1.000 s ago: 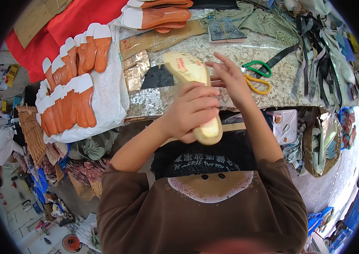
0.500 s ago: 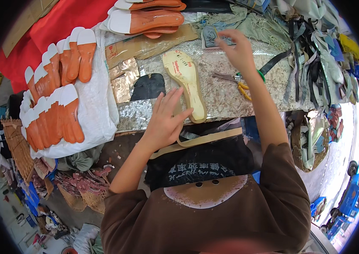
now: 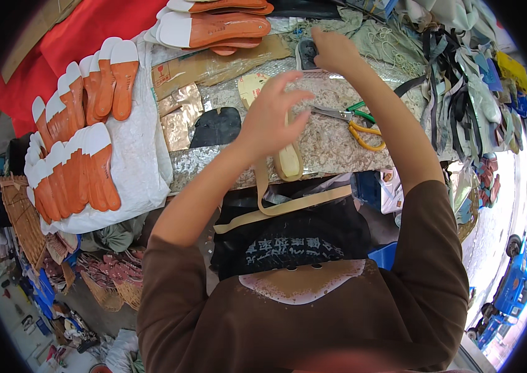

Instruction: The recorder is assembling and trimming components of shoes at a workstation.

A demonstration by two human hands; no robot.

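My left hand (image 3: 273,118) hovers over a cream shoe sole-shaped piece (image 3: 288,160), fingers spread and holding nothing visible. It hides the middle of that piece. Farther off, my right hand (image 3: 334,52) is at a small dark grey pad with a pale edge (image 3: 306,56). Its fingers are curled together, and anything between them is hidden. Below the left hand, a beige strip (image 3: 304,200) hangs off the table edge and lies across the dark cloth on my lap. Scissors (image 3: 338,113) with green and orange-yellow handles lie beside my right forearm.
Rows of brown-and-white insoles (image 3: 92,152) lie on white cloth (image 3: 142,152) at the left; more insoles (image 3: 214,30) are stacked at the back. A black piece (image 3: 215,127) lies by copper-coloured sheet (image 3: 179,115). Dark strips (image 3: 459,93) hang at the right.
My left hand has risen and moved forward and right over the cream piece. The right hand has shifted slightly left, its fingers now curled down at the grey pad.
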